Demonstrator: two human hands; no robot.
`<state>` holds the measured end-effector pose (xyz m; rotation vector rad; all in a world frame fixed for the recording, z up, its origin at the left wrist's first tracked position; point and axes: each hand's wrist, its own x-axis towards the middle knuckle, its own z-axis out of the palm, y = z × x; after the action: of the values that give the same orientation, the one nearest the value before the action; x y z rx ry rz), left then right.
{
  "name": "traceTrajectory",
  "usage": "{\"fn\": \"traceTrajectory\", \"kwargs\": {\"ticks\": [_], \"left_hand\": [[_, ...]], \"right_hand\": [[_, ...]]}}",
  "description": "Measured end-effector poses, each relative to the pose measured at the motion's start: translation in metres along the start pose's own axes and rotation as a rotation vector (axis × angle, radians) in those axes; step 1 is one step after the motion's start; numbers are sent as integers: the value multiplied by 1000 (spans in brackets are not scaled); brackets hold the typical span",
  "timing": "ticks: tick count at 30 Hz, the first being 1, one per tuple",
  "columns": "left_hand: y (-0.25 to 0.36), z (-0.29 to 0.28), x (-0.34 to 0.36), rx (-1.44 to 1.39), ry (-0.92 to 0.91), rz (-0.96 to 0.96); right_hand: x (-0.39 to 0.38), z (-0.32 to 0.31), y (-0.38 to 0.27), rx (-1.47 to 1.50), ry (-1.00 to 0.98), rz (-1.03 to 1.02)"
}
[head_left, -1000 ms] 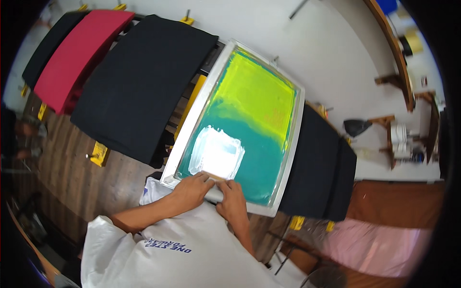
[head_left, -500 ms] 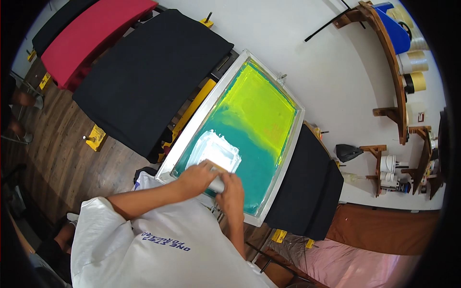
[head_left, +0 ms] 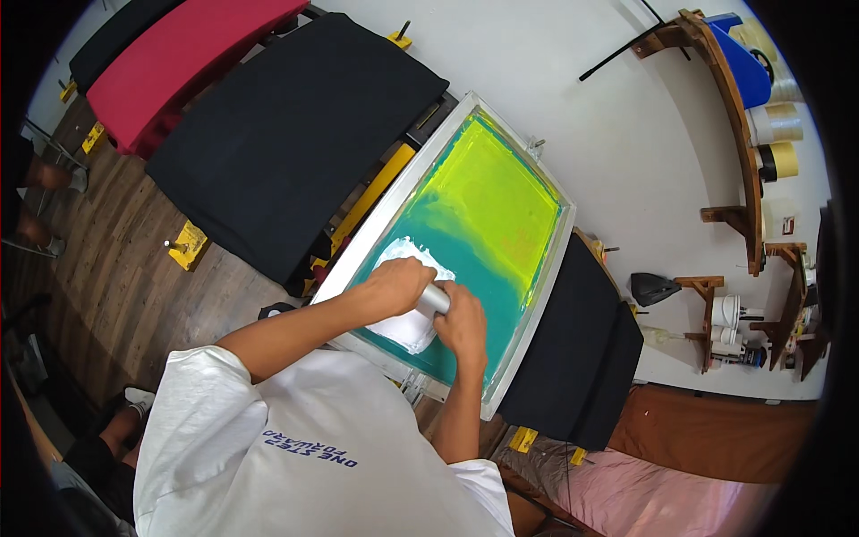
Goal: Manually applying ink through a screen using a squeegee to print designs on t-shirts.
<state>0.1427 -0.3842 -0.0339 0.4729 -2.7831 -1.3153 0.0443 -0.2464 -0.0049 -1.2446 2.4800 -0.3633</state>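
My left hand (head_left: 401,286) and my right hand (head_left: 462,320) both grip a grey squeegee (head_left: 435,299), fingers wrapped round it. They hold it over a patch of white ink (head_left: 400,333) on a screen-printing frame (head_left: 386,215). The blade edge is hidden beneath my hands. Around the white patch the mesh is teal (head_left: 479,300), and a bright yellow-green area (head_left: 501,192) covers its far part. The frame's light rim surrounds the mesh and stands tilted across the view.
Black-covered boards (head_left: 300,134) lie left of the frame, another black one (head_left: 568,345) to its right. A red-covered board (head_left: 192,67) is farther left. Wooden shelves (head_left: 738,116) with tape rolls and tubs line the right wall. Another person's legs (head_left: 54,174) show at far left.
Both hands have pushed the squeegee farther up the screen, away from my body, over the white ink. White ink now shows on the near side of my hands.
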Motion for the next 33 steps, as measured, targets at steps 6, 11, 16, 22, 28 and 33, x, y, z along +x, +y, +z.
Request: {"fn": "traceTrajectory", "kwargs": {"ticks": [6,11,16,22,28,33], "left_hand": [[-1,18,-53,-107,43,84],[11,18,-80,-79,-112,15],[8,2,-34,-35,14,91],[4,-19,32,142,-100,70],[-5,0,23,160,-8,168],[-6,14,-7,91,22,164]], "right_hand": [[-46,14,-13,55,10,-73],[-72,7,-19,157,-73,-42],[-27,-8,-4,59,-74,-41],[37,-11,26,0,1,-179],[27,-2,20,21,-16,-116],[-1,7,10,72,18,-72]]}}
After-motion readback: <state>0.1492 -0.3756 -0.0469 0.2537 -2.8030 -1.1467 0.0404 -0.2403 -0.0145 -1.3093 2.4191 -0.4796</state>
